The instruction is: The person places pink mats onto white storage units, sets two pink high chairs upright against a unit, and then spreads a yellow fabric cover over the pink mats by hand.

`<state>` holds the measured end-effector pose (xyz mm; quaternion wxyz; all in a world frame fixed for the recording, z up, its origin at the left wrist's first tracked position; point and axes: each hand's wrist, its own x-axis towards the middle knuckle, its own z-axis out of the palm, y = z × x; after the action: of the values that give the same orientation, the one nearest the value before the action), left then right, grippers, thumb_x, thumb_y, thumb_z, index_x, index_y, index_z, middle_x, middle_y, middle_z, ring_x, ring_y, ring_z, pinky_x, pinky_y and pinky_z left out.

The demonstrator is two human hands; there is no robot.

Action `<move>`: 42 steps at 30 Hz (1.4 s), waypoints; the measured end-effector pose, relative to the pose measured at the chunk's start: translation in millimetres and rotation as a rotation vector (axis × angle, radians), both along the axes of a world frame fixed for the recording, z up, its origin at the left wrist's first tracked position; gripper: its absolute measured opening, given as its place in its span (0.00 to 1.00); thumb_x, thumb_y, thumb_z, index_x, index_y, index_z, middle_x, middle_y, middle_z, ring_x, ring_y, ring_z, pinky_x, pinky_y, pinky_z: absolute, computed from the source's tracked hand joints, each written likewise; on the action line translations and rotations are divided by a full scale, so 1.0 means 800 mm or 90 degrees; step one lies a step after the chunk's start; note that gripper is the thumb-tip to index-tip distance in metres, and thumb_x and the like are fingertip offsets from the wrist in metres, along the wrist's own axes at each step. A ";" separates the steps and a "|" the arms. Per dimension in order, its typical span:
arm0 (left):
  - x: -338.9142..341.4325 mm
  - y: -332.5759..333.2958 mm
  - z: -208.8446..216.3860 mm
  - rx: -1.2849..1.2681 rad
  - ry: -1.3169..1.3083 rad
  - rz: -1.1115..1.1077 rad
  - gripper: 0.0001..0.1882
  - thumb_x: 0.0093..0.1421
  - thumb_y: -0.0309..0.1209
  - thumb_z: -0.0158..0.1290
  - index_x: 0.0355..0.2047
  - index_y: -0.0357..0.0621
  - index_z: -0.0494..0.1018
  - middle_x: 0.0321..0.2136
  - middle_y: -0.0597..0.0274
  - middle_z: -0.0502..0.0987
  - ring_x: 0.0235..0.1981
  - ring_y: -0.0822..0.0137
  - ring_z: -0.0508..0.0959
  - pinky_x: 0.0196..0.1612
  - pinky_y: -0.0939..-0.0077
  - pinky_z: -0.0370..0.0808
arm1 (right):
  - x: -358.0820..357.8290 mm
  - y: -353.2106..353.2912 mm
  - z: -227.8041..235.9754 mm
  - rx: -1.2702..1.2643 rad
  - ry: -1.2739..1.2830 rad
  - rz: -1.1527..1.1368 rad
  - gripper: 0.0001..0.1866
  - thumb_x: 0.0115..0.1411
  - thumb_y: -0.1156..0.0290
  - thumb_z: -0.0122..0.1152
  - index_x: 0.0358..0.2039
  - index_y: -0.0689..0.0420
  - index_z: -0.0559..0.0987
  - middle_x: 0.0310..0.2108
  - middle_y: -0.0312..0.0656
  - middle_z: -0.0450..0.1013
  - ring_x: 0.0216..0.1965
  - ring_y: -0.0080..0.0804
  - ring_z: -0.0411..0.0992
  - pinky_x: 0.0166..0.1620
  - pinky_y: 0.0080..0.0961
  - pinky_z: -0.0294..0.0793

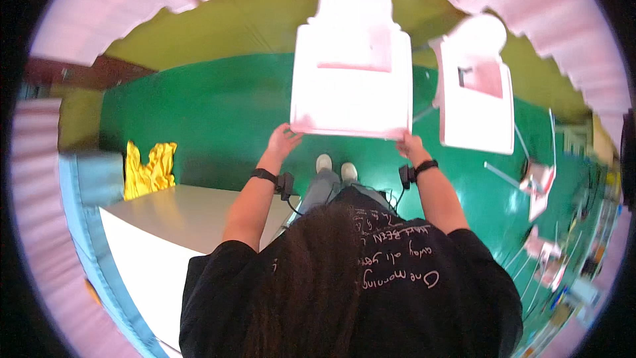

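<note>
Green flooring fills the middle of the head view, with a yellow-green wall above it and pink pleated fabric draped around the rim from nine o'clock over the top to three o'clock.

At twelve o'clock a pink-and-white chair is held up in front of the person, its seat edge toward them and its rounded back pointing away. The left hand is clenched on the chair's near left corner, fingers wrapped over the edge, at about eleven o'clock from the person's shoes. The right hand grasps the near right corner in the same way, at about one o'clock from the shoes. Both wrists carry a black band with a small dark device attached, and thin cables run back from them toward the body.

A second pink-and-white chair stands at two o'clock, just beside the held one, tilted slightly. Farther toward three and four o'clock more pink chairs lie tipped over on the floor, their thin metal legs showing.

At eight o'clock a white table comes close to the person's left arm, and behind it, at nine o'clock, a bright yellow cloth hangs against the green. A pale blue surface borders the table's far left side.

The person's black shirt with pale handwriting fills six o'clock.
</note>
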<state>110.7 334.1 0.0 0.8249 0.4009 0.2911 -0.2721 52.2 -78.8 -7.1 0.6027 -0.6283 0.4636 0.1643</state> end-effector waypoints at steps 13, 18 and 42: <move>-0.112 0.018 0.102 0.393 -0.223 0.223 0.13 0.58 0.31 0.43 0.43 0.45 0.68 0.37 0.64 0.74 0.37 0.69 0.74 0.40 0.74 0.70 | 0.109 0.015 0.008 -0.339 -0.390 -0.021 0.11 0.47 0.77 0.51 0.34 0.62 0.68 0.27 0.42 0.66 0.27 0.30 0.65 0.33 0.24 0.67; -0.185 0.033 0.072 0.444 -0.159 0.517 0.11 0.56 0.26 0.41 0.38 0.44 0.69 0.31 0.66 0.74 0.30 0.74 0.73 0.32 0.80 0.69 | 0.186 0.080 -0.001 -0.213 -0.483 0.216 0.07 0.49 0.77 0.52 0.30 0.60 0.69 0.25 0.37 0.66 0.26 0.25 0.63 0.30 0.21 0.65; -0.151 -0.086 0.013 0.566 -0.066 0.739 0.08 0.49 0.23 0.46 0.31 0.40 0.71 0.13 0.67 0.66 0.18 0.75 0.70 0.22 0.79 0.67 | 0.411 0.336 0.004 0.101 -0.300 0.897 0.04 0.53 0.75 0.50 0.31 0.55 0.71 0.19 0.34 0.65 0.17 0.22 0.63 0.18 0.18 0.64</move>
<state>-10.5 265.4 10.2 0.6081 0.4912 0.5004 0.3723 380.7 189.9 -4.2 0.4819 -0.7496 -0.2037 0.4055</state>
